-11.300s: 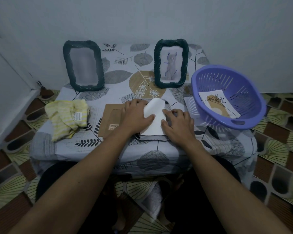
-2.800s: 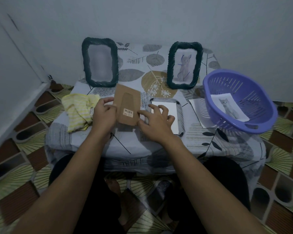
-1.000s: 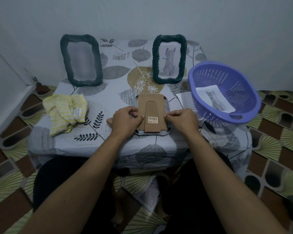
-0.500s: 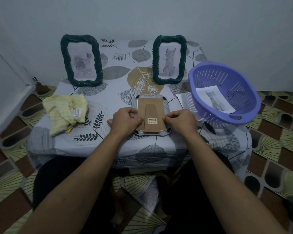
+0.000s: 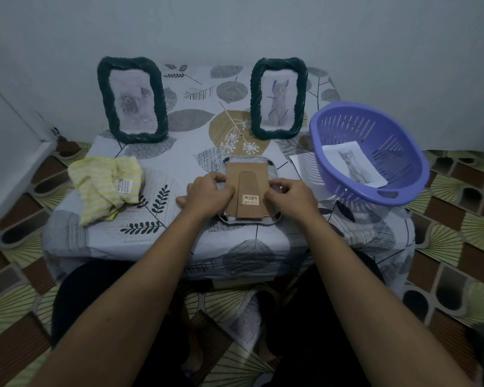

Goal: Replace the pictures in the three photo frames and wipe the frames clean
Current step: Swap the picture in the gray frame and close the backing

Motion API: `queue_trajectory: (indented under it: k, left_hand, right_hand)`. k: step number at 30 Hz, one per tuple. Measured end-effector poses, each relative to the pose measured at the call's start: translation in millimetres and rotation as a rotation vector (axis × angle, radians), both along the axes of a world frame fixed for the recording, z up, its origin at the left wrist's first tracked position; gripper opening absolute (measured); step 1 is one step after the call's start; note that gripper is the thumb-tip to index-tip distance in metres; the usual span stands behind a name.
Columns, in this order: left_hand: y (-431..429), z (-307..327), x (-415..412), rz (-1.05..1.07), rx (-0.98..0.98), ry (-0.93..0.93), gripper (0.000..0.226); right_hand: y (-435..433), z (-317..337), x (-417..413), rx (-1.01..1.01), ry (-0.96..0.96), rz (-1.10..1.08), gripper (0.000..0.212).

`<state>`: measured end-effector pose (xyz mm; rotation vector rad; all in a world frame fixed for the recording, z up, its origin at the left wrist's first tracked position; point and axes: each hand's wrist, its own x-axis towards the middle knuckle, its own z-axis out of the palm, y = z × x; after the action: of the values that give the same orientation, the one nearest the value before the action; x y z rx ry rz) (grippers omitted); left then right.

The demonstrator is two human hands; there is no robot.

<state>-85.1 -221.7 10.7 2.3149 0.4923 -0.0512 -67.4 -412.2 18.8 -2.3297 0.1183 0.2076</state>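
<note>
In the head view the third frame lay face down near the front edge of the cloth-covered bench, midway between the yellow cloth and the purple basket, with its brown backing board uppermost. The left hand pressed on the board's left edge and the right hand on its right edge, fingers curled down onto the board and the frame rim rather than closed around anything (whether they were working small retaining tabs could not be told, as the knuckles hid them). The frame's long axis ran away from the person toward the wall, with the fold-out stand flat along that axis and its barcoded end nearest the person. The likely trouble, as I judged it, was uneven pressure: pushing one side harder could seat the board crooked and crease or shift the picture beneath, and a tab forced over a tilted board might bend. The frame also sat close to the bench edge, so a hard push toward the body could slide it off the loose cloth. Two dark woven frames stood upright at the back, and a cat picture lay in the basket beside loose paper.
</note>
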Motion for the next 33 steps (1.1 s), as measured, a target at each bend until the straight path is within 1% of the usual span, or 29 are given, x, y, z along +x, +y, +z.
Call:
queue_trajectory:
  k: [5,10,14,18,21,23,28,33]
  left_hand:
    - [1.3,-2.3,2.7,0.003,0.044,-0.026,0.031]
    - [13.6,-6.1,8.8,-0.065,0.026,-0.037,0.039]
    - [18.8,-3.1,13.9,-0.106,0.029,-0.031,0.033]
    - [22.7,1.3,13.5,-0.154,0.029,-0.02,0.04]
    - [26.2,0.2,14.5,-0.194,0.023,-0.015,0.04]
    - [27.9,-0.1,16.3,-0.21,0.047,0.001,0.037]
    - [32.3,-3.9,21.6,-0.242,0.049,0.013,0.033]
    - [32.8,2.0,31.0,-0.247,-0.004,0.003,0.036]
  right_hand:
    - [-1.4,0.4,-0.6,-0.001,-0.008,-0.013,0.044]
    - [2.1,-2.4,3.8,-0.06,-0.024,-0.006,0.048]
    - [8.8,-2.3,3.0,-0.161,-0.141,0.068,0.05]
    - [19.0,-6.4,5.6,-0.171,-0.238,0.198,0.052]
    - [24.6,-13.2,9.5,-0.244,-0.208,0.306,0.054]
    - [26.5,-16.3,10.8,-0.311,-0.188,0.339,0.055]
    - [27.4,-19.2,12.8,-0.431,-0.189,0.367,0.057]
    - [29.8,-22.2,12.9,-0.469,-0.222,0.353,0.056]
